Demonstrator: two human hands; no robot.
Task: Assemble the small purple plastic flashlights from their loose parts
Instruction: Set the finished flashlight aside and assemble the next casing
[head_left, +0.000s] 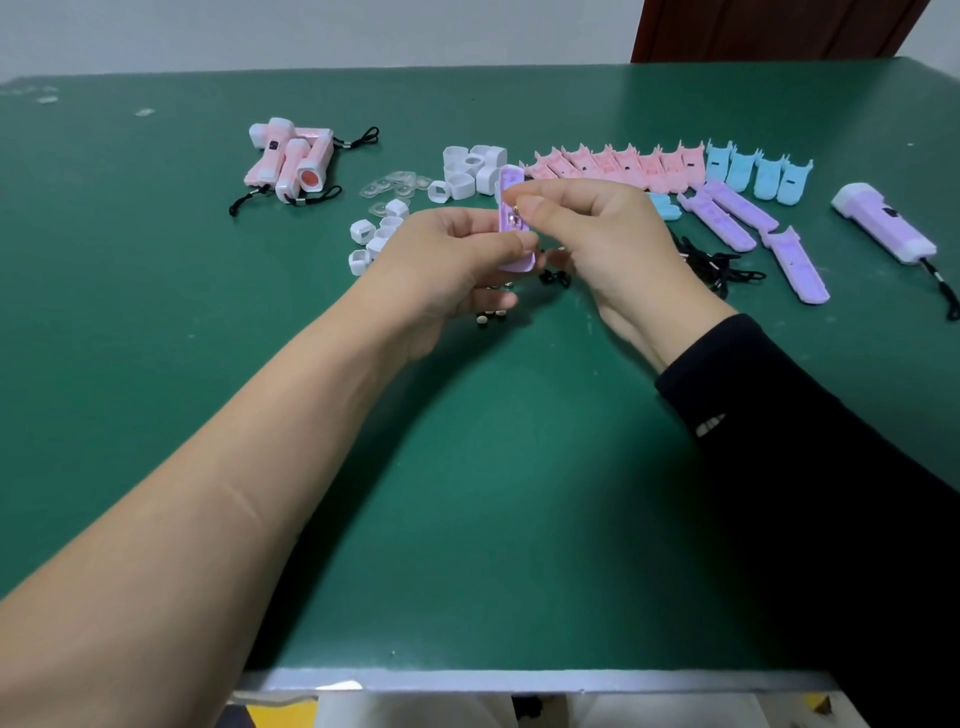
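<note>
My left hand grips a purple flashlight half-shell upright above the green table. Over the shell's open inside, my right hand pinches a tiny metal part between thumb and forefinger. Loose purple half-shells lie to the right. One assembled purple flashlight with a black strap rests at the far right.
Pink half-shells and blue ones line the back. White caps, smaller white rings and clear lenses lie left of my hands. Assembled pink flashlights sit far left; black straps and small button cells lie nearby.
</note>
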